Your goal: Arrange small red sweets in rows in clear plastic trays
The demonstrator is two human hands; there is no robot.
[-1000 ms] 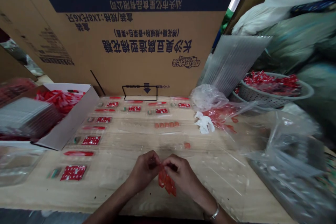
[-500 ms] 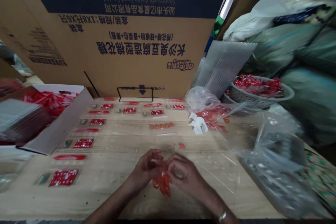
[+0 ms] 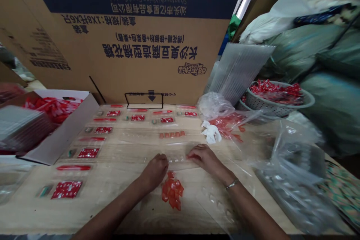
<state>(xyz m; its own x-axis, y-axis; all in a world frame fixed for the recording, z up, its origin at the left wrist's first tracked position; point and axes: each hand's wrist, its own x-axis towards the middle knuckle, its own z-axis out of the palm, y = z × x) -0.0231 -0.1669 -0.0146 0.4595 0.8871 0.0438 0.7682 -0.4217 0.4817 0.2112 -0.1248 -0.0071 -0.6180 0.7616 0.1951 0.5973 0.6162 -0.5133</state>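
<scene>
My left hand (image 3: 158, 168) is closed with its fingertips down, above the left part of a clear plastic tray (image 3: 176, 159); what it holds, if anything, is hidden. My right hand (image 3: 204, 157) pinches at the right end of that tray's row of small hollows, its fingertips hiding whatever is between them. Just below my left hand lies a loose pile of small translucent orange-red pieces (image 3: 172, 191) on the wooden table. Farther back, another clear tray carries a row of several orange pieces (image 3: 172, 134).
Clear trays with red dotted packets (image 3: 66, 189) and red sticks (image 3: 73, 167) line the left and back. A white box (image 3: 67, 127) stands left, a large carton (image 3: 152, 52) behind. At right are a bag of orange pieces (image 3: 225, 122), a basket (image 3: 281, 108) and bagged trays (image 3: 292, 191).
Both hands have moved apart and forward from the orange pile, up to the clear tray. The right hand now covers the spot where a single orange piece showed.
</scene>
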